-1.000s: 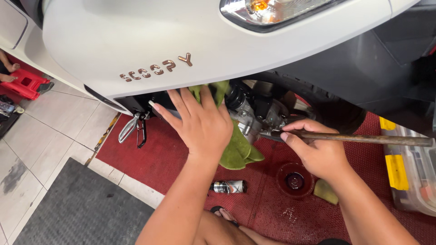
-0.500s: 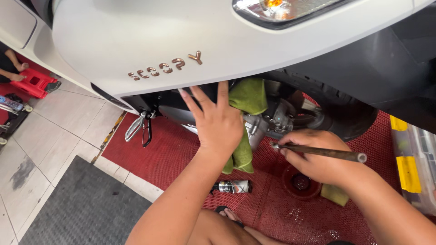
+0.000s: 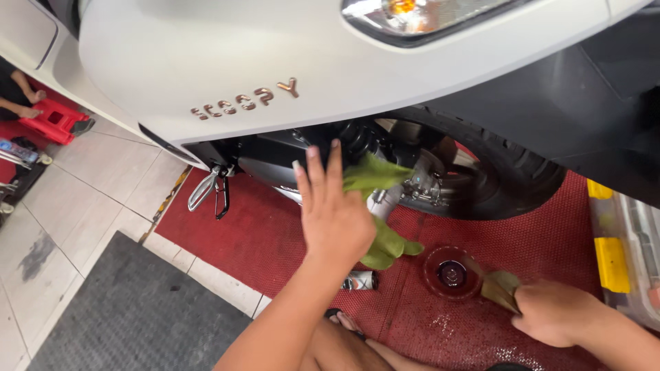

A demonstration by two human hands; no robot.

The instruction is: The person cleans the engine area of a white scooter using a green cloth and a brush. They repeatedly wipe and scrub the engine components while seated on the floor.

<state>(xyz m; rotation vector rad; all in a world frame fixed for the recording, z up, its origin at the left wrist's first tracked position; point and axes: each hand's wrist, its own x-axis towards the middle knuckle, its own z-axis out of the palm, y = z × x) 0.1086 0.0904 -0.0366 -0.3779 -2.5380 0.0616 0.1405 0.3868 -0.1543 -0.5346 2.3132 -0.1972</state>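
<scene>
— Red ribbed matting (image 3: 275, 240) is covering the floor under the white scooter (image 3: 275, 62), with pale tiles (image 3: 89, 199) and a grey mat (image 3: 130, 316) lying to the left. What is the left hand doing?

— The left hand (image 3: 335, 213) is pressing flat, fingers stretched out and together, against a green cloth (image 3: 378, 206). Nothing is being clenched; the palm is holding the cloth against the dark engine parts (image 3: 412, 178) just ahead of the rear tyre (image 3: 509, 178). The cloth is hanging down below the hand toward the matting.

— And the right hand?

— The right hand (image 3: 550, 312) is resting low on the matting, fingers curled shut around a second, olive rag (image 3: 500, 287). That rag is lying just beside a small round dark cap (image 3: 452, 275) on the matting. A little metal cylinder (image 3: 359, 280) is lying near the left wrist.
</scene>
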